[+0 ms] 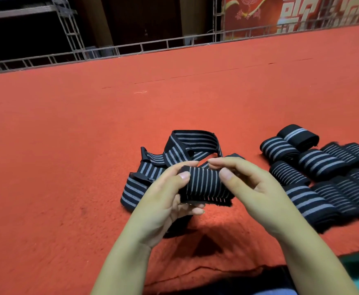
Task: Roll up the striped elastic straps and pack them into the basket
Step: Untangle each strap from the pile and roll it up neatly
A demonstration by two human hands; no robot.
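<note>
Two hands meet over the near part of a red felt-covered table [68, 145], both working one partly rolled black strap with grey stripes [205, 184]. The left hand [165, 196] grips the roll's left end, thumb lying on top and fingers curled beneath it. The right hand [251, 188] pinches the right end, thumb on the near face and forefinger over the top edge, its other fingers loosely bent behind. The roll is lifted a little off the felt, and a ragged dark edge shows along its underside.

From the roll, the strap's loose length [174, 150] trails away from the person in untidy loops and folds, lying on the felt just behind and to the left of the hands, with one bend standing up on edge.

To the right, near the right hand but apart from it, a cluster of finished striped rolls [315, 165] lies side by side on the felt, touching one another in rough rows that run off the frame's right edge.

Beyond the table's far edge runs a metal lattice rail [153, 45], with a red banner [259, 13] behind.
</note>
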